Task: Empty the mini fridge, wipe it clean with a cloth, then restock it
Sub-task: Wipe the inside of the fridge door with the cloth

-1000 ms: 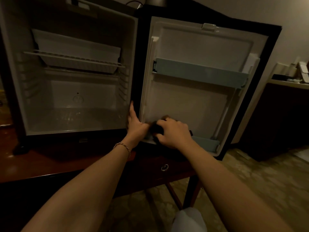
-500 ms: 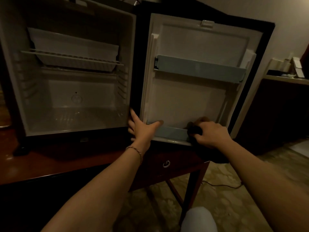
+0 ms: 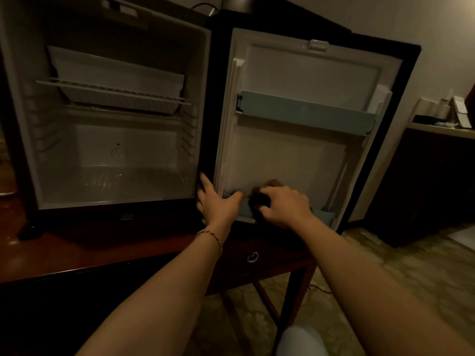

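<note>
The mini fridge (image 3: 120,155) stands open on a wooden table, with nothing on its floor and a white tray (image 3: 115,83) on the wire shelf. Its door (image 3: 295,155) swings open to the right, with an upper blue rail (image 3: 305,111) and a lower blue rail (image 3: 325,217). My left hand (image 3: 218,204) rests with straight fingers on the door's lower hinge-side edge, thumb over the lower rail. My right hand (image 3: 285,206) grips a dark cloth (image 3: 259,201) against the lower door shelf, just right of my left hand.
The wooden table (image 3: 90,245) has a drawer with a ring pull (image 3: 253,257) below the door. A dark cabinet (image 3: 437,181) with small items on top stands at the right. Patterned floor (image 3: 385,265) lies below, with a cable on it.
My right hand has slid the cloth leftward along the lower door shelf, back close to my left hand. My left hand has stayed on the door's edge.
</note>
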